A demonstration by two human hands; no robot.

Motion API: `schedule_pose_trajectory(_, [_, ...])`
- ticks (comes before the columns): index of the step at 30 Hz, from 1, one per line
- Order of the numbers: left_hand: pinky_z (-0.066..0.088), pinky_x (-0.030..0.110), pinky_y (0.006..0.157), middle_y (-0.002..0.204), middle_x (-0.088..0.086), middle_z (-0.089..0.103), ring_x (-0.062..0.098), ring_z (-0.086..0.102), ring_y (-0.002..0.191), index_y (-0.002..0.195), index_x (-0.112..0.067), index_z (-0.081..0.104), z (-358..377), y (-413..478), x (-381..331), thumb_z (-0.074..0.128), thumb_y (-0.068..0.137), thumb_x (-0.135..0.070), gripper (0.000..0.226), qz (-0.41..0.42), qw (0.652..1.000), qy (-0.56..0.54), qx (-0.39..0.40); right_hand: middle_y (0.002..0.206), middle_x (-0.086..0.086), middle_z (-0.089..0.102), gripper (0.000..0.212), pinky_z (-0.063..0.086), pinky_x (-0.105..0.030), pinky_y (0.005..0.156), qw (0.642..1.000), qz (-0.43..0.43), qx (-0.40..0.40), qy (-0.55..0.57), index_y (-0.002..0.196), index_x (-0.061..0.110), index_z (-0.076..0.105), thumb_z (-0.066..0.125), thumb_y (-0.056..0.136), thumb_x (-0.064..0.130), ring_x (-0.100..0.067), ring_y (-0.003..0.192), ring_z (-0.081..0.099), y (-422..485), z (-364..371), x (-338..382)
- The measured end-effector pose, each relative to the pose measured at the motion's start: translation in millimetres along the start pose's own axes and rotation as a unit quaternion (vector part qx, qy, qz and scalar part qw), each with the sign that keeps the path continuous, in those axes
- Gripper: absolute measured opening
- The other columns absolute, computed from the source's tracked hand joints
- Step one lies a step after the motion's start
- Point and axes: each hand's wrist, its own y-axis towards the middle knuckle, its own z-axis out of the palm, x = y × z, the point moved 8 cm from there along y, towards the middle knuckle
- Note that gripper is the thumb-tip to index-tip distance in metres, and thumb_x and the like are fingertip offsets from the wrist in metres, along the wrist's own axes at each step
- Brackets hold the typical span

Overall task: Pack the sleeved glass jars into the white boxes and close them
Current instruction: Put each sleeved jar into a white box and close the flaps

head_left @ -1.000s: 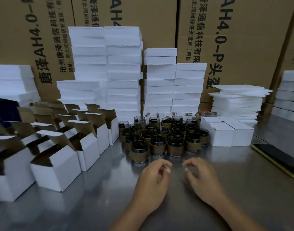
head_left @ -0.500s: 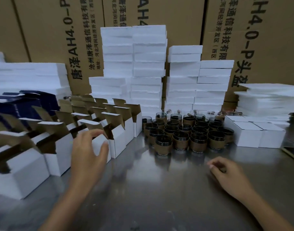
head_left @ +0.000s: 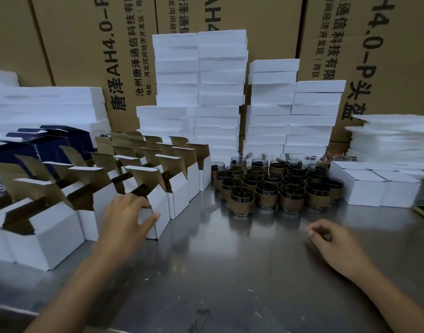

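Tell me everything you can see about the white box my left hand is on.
The open white box stands upright on the steel table, at the front of rows of other open boxes. It looks like cardboard, white outside, brown inside; its top flap stands raised. The left hand holds it, fingers over the top edge, thumb on a side face.

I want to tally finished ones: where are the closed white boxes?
Head view, right side: the closed white cardboard boxes sit on the steel table, just right of the brown-sleeved glass jar cluster, in front of the white foam sheet stack.
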Motion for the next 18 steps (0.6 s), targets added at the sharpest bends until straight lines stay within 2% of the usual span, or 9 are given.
schedule_pose_trajectory(3, [0.033,0.033,0.090,0.102,0.000,0.061,0.021,0.049,0.104,0.096,-0.019,0.064,-5.0,-4.9,-24.6,0.068,0.081,-0.037,0.024,0.037,0.999,-0.021,-0.027,0.079,0.011,0.065,0.025,0.040,-0.025,0.073,1.000,-0.002,0.005,0.002,0.073,0.026,0.061,0.062,0.087,0.006,-0.005,0.078,0.058,-0.2,0.6,0.8])
schedule_pose_trajectory(6, [0.026,0.029,0.087,0.088,-0.009,0.053,0.021,0.052,0.094,0.087,-0.019,0.061,-19.9,-14.0,-71.7,0.071,0.081,-0.030,0.016,0.127,0.987,-0.055,-0.077,0.078,0.009,0.064,0.026,0.040,-0.026,0.074,1.000,-0.002,0.007,0.004,0.073,0.027,0.060,0.062,0.087,0.005,-0.010,0.079,0.059,1.0,1.1,1.8])
schedule_pose_trajectory(8, [0.025,0.027,0.083,0.084,-0.005,0.056,0.022,0.053,0.087,0.085,-0.016,0.062,-25.8,-21.6,-108.6,0.070,0.083,-0.029,0.016,0.180,0.976,-0.071,-0.096,0.078,0.008,0.064,0.025,0.041,-0.027,0.075,1.000,-0.004,0.009,0.002,0.073,0.026,0.060,0.062,0.087,0.005,-0.012,0.080,0.060,1.4,1.4,3.2])
schedule_pose_trajectory(13, [0.027,0.028,0.086,0.086,-0.002,0.062,0.020,0.055,0.085,0.091,-0.017,0.065,-3.7,-41.6,-198.6,0.060,0.083,-0.036,0.021,0.259,0.957,-0.110,-0.074,0.079,0.006,0.064,0.023,0.042,-0.027,0.072,1.000,0.000,0.016,0.003,0.074,0.025,0.060,0.061,0.087,0.007,-0.012,0.081,0.059,-0.3,3.2,3.4])
schedule_pose_trajectory(16, [0.030,0.032,0.092,0.087,-0.004,0.060,0.018,0.054,0.087,0.091,-0.020,0.063,24.8,-49.8,-235.3,0.057,0.087,-0.039,0.020,0.286,0.951,-0.101,-0.054,0.083,0.002,0.065,0.014,0.047,-0.032,0.077,1.000,-0.008,0.007,0.001,0.083,0.019,0.064,0.060,0.087,0.006,-0.015,0.084,0.060,-1.0,1.1,7.4])
schedule_pose_trajectory(18, [0.034,0.034,0.091,0.086,-0.004,0.060,0.019,0.054,0.087,0.091,-0.021,0.062,41.5,-51.5,-248.2,0.056,0.088,-0.040,0.020,0.293,0.951,-0.087,-0.044,0.088,0.000,0.062,0.012,0.046,-0.032,0.077,0.999,-0.038,0.002,-0.039,0.091,0.017,0.063,0.059,0.086,0.006,-0.018,0.086,0.058,-1.9,0.1,13.3])
